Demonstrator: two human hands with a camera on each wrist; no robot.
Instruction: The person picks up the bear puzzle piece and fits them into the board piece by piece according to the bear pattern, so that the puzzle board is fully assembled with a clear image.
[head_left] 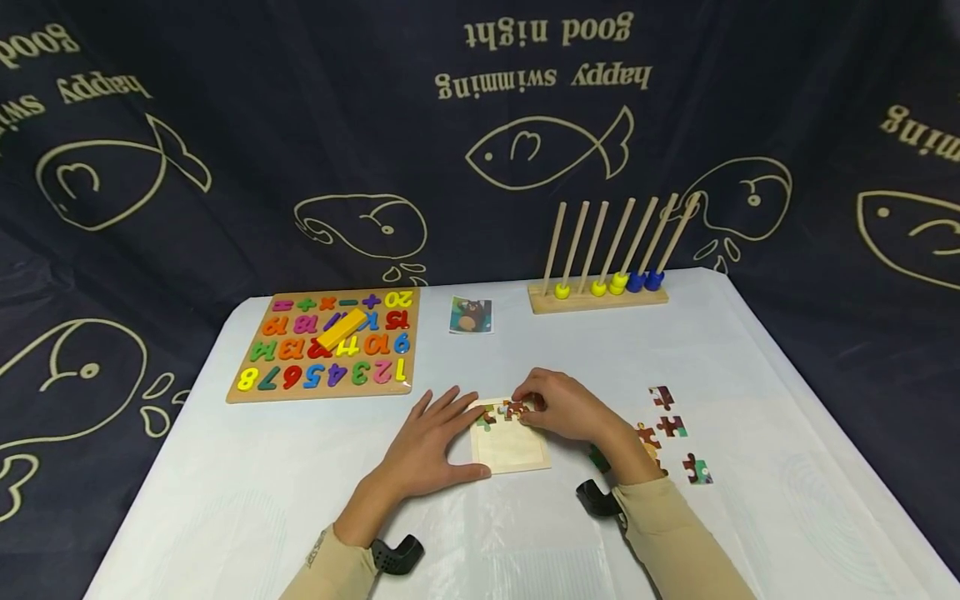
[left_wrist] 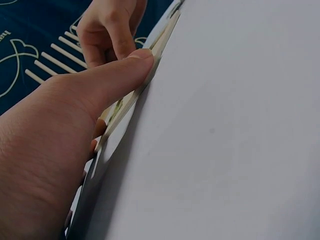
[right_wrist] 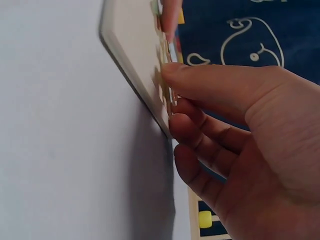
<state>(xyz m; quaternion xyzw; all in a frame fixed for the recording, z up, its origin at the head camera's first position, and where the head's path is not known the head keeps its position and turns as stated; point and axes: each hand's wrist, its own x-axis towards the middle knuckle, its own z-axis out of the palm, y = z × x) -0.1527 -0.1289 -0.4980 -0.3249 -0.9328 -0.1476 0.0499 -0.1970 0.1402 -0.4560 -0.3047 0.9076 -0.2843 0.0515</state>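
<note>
A square wooden puzzle tray (head_left: 512, 450) lies on the white table with some jigsaw pieces (head_left: 486, 417) along its far edge. My left hand (head_left: 431, 446) is spread at the tray's left side, its thumb on the near left corner and its fingers reaching to the far left corner. In the left wrist view that thumb (left_wrist: 125, 70) lies along the tray's edge. At the far right corner, my right hand (head_left: 566, 406) pinches a brown jigsaw piece (head_left: 515, 409) between thumb and fingers. The right wrist view shows the piece edge-on, mostly hidden by the thumb (right_wrist: 200, 82).
Several loose jigsaw pieces (head_left: 697, 469) lie to the right, some partly behind my right forearm. A bear picture card (head_left: 471, 316) is beyond the tray. A number board (head_left: 247, 390) bearing a yellow block (head_left: 341, 330) sits back left; a peg stand (head_left: 600, 301) with beads stands back right.
</note>
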